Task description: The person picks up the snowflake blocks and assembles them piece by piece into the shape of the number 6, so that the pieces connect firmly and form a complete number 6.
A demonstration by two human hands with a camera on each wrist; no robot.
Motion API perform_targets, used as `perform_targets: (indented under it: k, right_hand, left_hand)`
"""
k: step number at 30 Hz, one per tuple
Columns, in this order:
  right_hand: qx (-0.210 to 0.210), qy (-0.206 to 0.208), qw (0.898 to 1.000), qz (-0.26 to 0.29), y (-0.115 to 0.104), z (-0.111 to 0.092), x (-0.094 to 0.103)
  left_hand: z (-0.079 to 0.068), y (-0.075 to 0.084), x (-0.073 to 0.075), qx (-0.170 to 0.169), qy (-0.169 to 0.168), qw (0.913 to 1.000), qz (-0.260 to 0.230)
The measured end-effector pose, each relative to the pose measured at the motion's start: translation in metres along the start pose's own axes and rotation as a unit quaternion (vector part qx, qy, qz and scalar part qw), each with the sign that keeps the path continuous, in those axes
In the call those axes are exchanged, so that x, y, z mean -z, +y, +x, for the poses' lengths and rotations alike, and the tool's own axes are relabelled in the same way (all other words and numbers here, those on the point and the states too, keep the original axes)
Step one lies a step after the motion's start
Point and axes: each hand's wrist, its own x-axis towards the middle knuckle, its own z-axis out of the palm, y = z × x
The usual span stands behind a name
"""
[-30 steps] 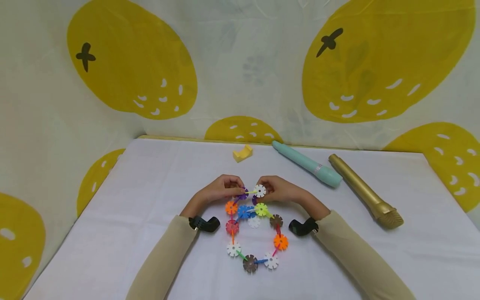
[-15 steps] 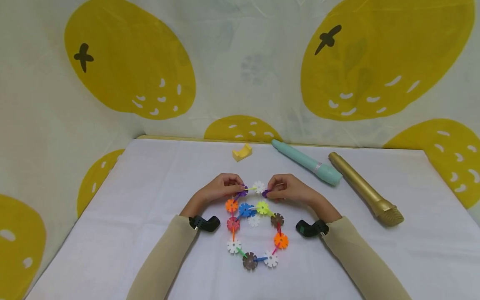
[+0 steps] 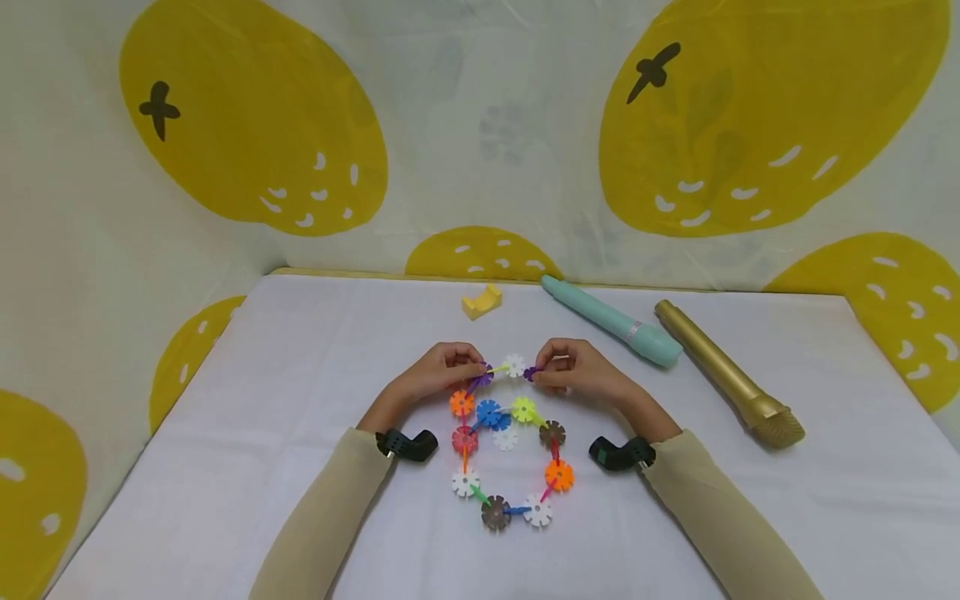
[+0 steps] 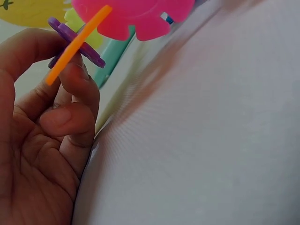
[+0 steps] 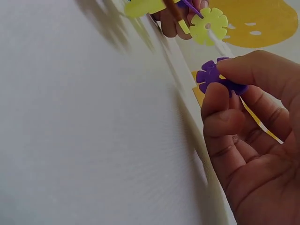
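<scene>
A chain of snowflake discs (image 3: 558, 476) in several colours lies bent into a near loop on the white tablecloth. My left hand (image 3: 438, 369) pinches a purple snowflake disc (image 4: 77, 42) at the chain's far left, between thumb and fingers. From it a yellow disc, edge-on in the head view, leads to a white snowflake disc (image 3: 513, 365). To the right of that, my right hand (image 3: 581, 367) pinches another purple snowflake disc (image 5: 209, 77). Whether this disc is joined to the white one, I cannot tell. A blue snowflake disc (image 3: 489, 412) sits between the hands, nearer the body.
Beyond the hands lies a small yellow curved block (image 3: 482, 302). A turquoise microphone (image 3: 611, 321) and a gold microphone (image 3: 727, 375) lie at the back right. Fabric printed with yellow fruit (image 3: 255, 108) hangs behind the table's far edge.
My right hand has moved to the right, bringing its purple disc from below the white disc to its right side. The left hand keeps its pinch. The whole view has shifted slightly.
</scene>
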Motion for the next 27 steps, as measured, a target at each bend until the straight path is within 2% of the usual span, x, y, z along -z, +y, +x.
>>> perform_targets:
  k: [10, 18, 22, 27]
  right_hand:
    - [0.055, 0.040, 0.997, -0.048, -0.006, 0.001, -0.006]
    - [0.080, 0.048, 0.993, -0.077, -0.006, 0.002, -0.009]
    - [0.087, 0.061, 0.990, -0.095, -0.008, 0.003, -0.013]
    - [0.074, 0.073, 0.989, -0.102, -0.014, 0.003, -0.020]
  left_hand:
    - [0.000, -0.001, 0.000, 0.002, 0.000, 1.0000, 0.000]
    - [0.001, 0.001, -0.001, 0.000, -0.001, 1.0000, 0.007]
    - [0.001, 0.000, -0.001, -0.004, 0.002, 0.9999, 0.017]
    - [0.001, 0.001, -0.001, -0.008, 0.009, 0.9995, 0.031]
